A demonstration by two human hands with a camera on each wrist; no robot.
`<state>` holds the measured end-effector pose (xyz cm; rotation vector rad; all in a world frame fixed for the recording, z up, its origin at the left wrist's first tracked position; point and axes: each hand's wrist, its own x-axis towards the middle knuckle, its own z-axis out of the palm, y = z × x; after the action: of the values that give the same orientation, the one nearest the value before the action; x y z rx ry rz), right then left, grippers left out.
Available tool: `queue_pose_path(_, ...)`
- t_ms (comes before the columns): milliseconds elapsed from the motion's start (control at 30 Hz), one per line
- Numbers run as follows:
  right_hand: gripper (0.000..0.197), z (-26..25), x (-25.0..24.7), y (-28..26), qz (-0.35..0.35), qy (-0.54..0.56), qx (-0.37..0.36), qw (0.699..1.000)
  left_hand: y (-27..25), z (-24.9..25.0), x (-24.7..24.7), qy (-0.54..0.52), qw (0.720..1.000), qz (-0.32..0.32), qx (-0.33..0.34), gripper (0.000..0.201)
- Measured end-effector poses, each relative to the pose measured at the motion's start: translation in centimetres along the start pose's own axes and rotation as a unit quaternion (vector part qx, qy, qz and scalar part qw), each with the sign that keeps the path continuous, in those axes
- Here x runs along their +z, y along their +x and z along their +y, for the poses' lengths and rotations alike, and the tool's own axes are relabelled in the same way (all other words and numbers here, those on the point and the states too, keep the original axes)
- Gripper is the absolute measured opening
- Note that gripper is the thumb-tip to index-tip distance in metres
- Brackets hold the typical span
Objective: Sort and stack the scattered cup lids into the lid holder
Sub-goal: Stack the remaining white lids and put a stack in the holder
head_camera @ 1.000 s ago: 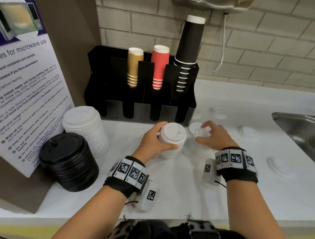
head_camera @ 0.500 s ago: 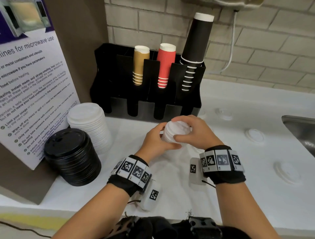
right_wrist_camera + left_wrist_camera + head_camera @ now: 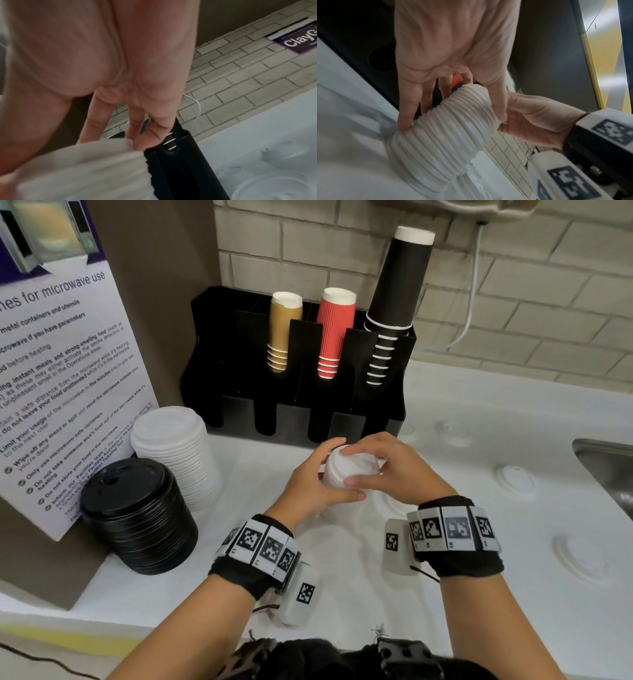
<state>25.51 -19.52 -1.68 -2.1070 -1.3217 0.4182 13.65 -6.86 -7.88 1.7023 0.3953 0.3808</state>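
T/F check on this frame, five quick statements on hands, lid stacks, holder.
1. Both hands grip the small white lid stack. True: left hand from the side, right hand from the top.
2. The black lid stack sits in the holder. False: it stands on the counter, left of the holder.
3. The holder holds three cup stacks. True: tan, red, black.
4. No loose lids remain on the counter. False: several lie on the right, such as one near the sink.
5. The red cups are tallest. False: the black cups are.
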Motion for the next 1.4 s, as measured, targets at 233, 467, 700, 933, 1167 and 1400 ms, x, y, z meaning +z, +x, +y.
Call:
queue_pose_path(233, 0.022, 4.7, -2.0, 0.8, 0.065, -0.082, 0.191, 0.976, 0.3, 0.1, 0.3, 0.011, 1.0, 0.014, 0.002, 0.074)
queue_pose_path(467, 0.063, 6.3, -0.6, 0.5, -0.085, -0.189, 0.303, 0.93, 0.5, 0.2, 0.5, 0.023, 0.999, 0.038, 0.005, 0.069)
queue_pose_path(700, 0.05, 6.3, -1.2, 0.4, -0.069, -0.176, 0.271, 0.944, 0.5, 0.2, 0.6, 0.025, 0.998, 0.047, 0.014, 0.069)
queue_pose_path(933, 0.031, 5.5, -2.7, 0.1, 0.057, -0.01, 0.23, 0.971, 0.4, 0.3, 0.7, 0.029, 0.999, 0.045, 0.011, 0.068)
queue_pose_path(1167, 0.012, 4.6, -2.3, -0.5, 0.12, 0.127, 0.187, 0.967, 0.3, 0.3, 1.0, 0.032, 0.998, 0.054, 0.01, 0.072)
queue_pose_path(1400, 0.009, 2.5, -1.1, -0.5, 0.186, 0.15, 0.089, 0.967, 0.2, 0.2, 1.1, 0.029, 0.997, 0.075, 0.016, 0.071)
